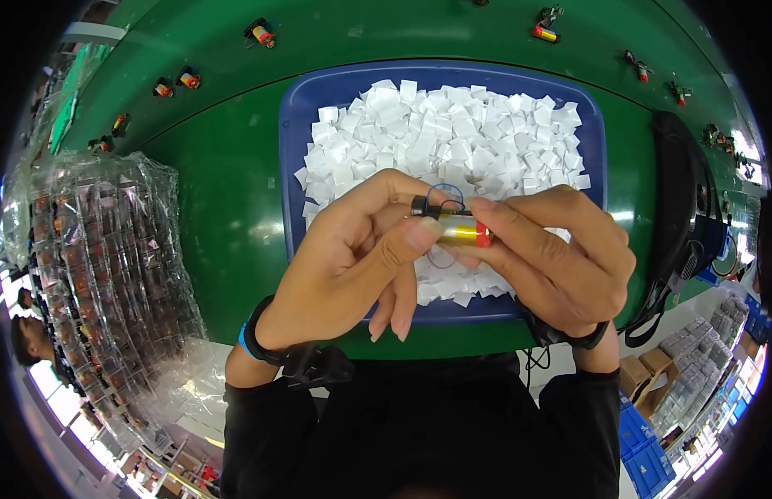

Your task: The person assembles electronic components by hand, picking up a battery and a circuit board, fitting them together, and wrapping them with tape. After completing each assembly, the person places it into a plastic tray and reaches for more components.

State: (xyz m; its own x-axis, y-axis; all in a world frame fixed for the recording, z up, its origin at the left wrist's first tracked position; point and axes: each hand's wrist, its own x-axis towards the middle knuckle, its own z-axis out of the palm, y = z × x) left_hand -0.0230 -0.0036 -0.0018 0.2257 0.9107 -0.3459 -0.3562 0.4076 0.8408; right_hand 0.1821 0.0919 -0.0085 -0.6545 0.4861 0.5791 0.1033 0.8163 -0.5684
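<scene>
Over the tray, both hands hold a small wired cylinder point(461, 230) with a silver, yellow and red wrap. My left hand point(352, 249) pinches its left end, thumb on top, close to a small black round part point(420, 206). At the red end, my right hand point(560, 245) grips with thumb and fingers. Thin blue and black wires point(444, 190) loop above the cylinder. A blue tray point(288, 166) lies below, filled with many small white square pieces point(419, 125). My fingers hide part of the cylinder, and its exact kind cannot be made out.
The tray stands on a green table point(228, 158). Similar wired cylinders point(261, 33) lie scattered along the far side. Clear plastic trays of parts point(103, 249) are stacked at the left. A black bag point(681, 175) sits at the right; blue crates point(643, 441) stand below.
</scene>
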